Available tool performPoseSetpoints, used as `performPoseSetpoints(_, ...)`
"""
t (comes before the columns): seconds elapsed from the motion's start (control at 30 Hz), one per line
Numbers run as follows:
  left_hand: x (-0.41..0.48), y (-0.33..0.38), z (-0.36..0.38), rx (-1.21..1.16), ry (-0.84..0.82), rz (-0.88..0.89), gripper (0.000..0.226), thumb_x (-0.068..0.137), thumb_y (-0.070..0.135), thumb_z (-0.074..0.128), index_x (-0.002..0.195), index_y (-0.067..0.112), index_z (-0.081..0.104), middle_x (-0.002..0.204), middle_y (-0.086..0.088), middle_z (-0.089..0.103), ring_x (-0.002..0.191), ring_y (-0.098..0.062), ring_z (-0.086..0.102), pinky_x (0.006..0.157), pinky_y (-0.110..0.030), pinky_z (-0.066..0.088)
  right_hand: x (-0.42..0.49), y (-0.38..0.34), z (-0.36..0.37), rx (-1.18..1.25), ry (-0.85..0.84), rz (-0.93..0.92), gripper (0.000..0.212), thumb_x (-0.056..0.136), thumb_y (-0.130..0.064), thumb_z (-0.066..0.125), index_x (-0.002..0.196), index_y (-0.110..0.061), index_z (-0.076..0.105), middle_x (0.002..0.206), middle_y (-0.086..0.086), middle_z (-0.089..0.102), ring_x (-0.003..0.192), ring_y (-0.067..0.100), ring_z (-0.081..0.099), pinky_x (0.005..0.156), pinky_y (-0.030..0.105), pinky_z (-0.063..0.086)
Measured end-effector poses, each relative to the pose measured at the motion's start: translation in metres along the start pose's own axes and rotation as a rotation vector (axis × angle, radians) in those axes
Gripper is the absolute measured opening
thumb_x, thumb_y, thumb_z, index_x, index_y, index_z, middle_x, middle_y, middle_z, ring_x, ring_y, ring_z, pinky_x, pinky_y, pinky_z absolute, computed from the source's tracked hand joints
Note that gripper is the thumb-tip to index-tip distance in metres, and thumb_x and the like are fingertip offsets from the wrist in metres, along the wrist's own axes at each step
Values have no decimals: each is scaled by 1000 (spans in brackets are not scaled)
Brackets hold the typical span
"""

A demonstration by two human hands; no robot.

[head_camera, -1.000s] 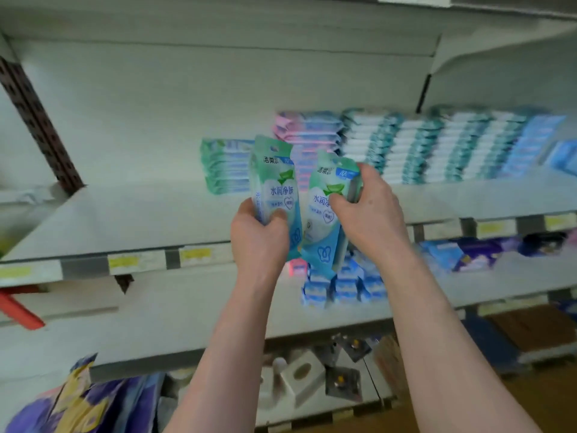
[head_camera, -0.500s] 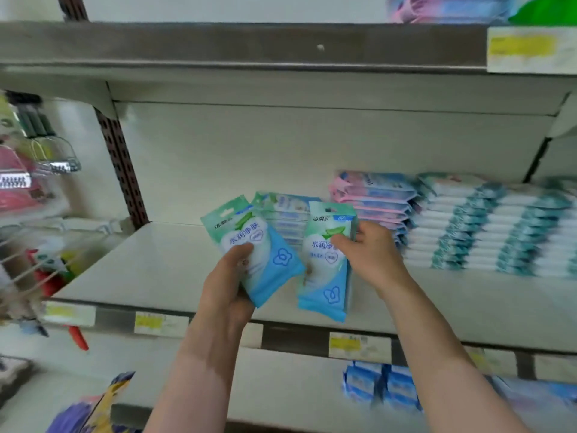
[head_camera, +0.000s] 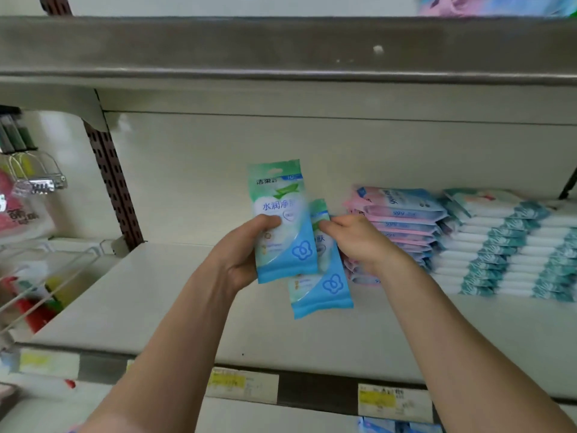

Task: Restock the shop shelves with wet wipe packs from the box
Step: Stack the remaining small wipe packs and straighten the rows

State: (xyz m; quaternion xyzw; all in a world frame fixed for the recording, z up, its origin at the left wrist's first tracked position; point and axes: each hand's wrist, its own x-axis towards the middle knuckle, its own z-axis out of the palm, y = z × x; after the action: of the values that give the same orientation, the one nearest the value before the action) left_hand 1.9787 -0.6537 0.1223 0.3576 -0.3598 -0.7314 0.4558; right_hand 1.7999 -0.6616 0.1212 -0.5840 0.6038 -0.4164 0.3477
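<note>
My left hand (head_camera: 242,256) grips a green-and-blue wet wipe pack (head_camera: 281,214), held upright in front of the shelf. Just to its right, my right hand (head_camera: 359,242) pinches a second pack of the same kind (head_camera: 324,289), which hangs tilted and partly behind the first. Both packs are above the white shelf board (head_camera: 150,295), not touching it. The stack of matching packs seen earlier at the back is hidden behind my hands.
A stack of pink-and-blue wipe packs (head_camera: 402,220) and rows of white-and-teal packs (head_camera: 505,248) fill the shelf's right side. The upper shelf's edge (head_camera: 281,51) runs overhead. A brown perforated upright (head_camera: 112,182) and hanging goods (head_camera: 28,195) stand at the left. Price labels (head_camera: 243,385) line the front edge.
The view has moved closer to the shelf. My left hand turned its pack upright and brought it in against the right hand's pack, so the two now overlap.
</note>
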Motion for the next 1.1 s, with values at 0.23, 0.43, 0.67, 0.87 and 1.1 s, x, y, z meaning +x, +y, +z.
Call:
performPoseSetpoints(0.23, 23, 17, -7, -80, 66, -3, 26, 93, 15, 53, 117, 9, 62, 103, -15, 71, 76, -27, 70, 57, -38, 59, 32, -26, 10, -195, -62, -69, 30, 94, -19, 53, 107, 5, 65, 105, 17, 68, 87, 21, 63, 74, 29, 47)
performPoseSetpoints(0.43, 41, 34, 1, -403, 246, 9, 21, 99, 11, 46, 117, 4, 55, 126, -19, 60, 115, -35, 58, 81, -47, 47, 27, -55, 5, -681, -266, -162, 56, 74, -44, 75, 123, -30, 52, 112, -9, 60, 98, 14, 60, 83, 30, 48)
performPoseSetpoints(0.67, 43, 37, -2, -468, 294, 20, 17, 99, 8, 43, 111, 5, 54, 115, -18, 59, 118, -33, 56, 86, -45, 44, 57, -52, 17, -1060, -154, -167, 57, 73, -33, 73, 119, -24, 41, 107, -2, 55, 91, 22, 50, 76, 34, 37)
performPoseSetpoints(0.87, 48, 47, -29, -531, 302, 117, 22, 97, 4, 46, 117, 10, 54, 125, -13, 61, 114, -31, 60, 93, -48, 48, 73, -31, 14, -898, -202, -94, 49, 78, -22, 70, 119, -23, 44, 101, -5, 48, 92, 20, 51, 73, 31, 43)
performPoseSetpoints(1.1, 52, 40, -28, -500, 302, 67, 23, 95, 4, 52, 117, 8, 57, 112, -16, 65, 108, -33, 63, 84, -50, 50, 79, -24, 23, -1104, -137, -181, 54, 78, -33, 72, 123, -23, 46, 124, -1, 51, 112, 22, 49, 88, 36, 39)
